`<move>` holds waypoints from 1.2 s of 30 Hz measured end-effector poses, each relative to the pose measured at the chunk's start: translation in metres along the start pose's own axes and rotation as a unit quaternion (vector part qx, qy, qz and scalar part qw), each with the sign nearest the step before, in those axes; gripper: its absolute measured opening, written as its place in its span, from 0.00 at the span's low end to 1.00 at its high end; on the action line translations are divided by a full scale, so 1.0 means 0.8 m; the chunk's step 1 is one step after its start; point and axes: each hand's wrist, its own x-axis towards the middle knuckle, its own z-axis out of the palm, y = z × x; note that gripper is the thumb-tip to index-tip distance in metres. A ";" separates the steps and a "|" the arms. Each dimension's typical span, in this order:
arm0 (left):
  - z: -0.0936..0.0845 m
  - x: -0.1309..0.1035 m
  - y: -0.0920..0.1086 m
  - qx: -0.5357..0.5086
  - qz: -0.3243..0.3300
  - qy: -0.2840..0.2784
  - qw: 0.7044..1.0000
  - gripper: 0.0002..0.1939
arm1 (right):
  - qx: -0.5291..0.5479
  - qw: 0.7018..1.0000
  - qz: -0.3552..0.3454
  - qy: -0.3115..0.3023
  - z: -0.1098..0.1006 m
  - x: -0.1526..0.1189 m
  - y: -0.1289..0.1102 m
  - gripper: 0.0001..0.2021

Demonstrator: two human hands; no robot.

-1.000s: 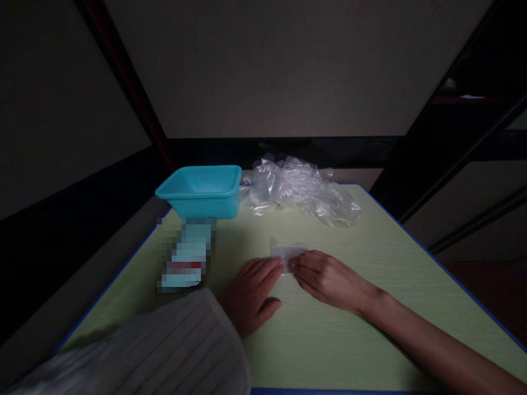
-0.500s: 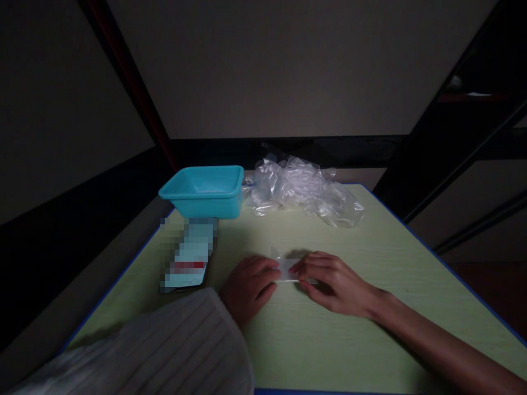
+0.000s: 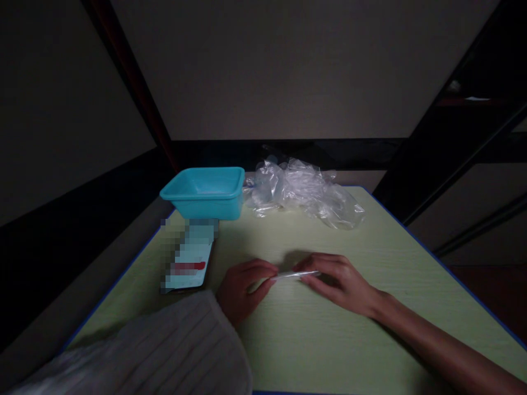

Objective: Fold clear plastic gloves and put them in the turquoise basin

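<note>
- Here on my feed, one pale yellow-green table [image 3: 308, 351], trimmed with blue edging [image 3: 428, 249]!
- Far left corner, I've got a turquoise basket [image 3: 209, 208], upright, mouth open.
- Right beside it, a crumpled heap of clear plastic [image 3: 304, 186] sprawls along the back; contact I can't call.
- And nearer me, a phone [image 3: 193, 252], face up, screen lit, partly pixelated.
</note>
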 end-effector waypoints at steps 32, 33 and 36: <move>0.007 0.010 0.003 -0.337 -0.441 -0.019 0.832 0.16 | 0.335 0.924 0.179 0.054 0.024 0.001 -0.001 0.14; 0.007 0.010 0.004 -0.338 -0.443 -0.017 0.830 0.16 | 0.341 0.921 0.179 0.052 0.024 0.001 -0.002 0.15; 0.008 0.010 0.004 -0.337 -0.445 -0.018 0.829 0.16 | 0.348 0.919 0.178 0.047 0.023 0.001 -0.004 0.18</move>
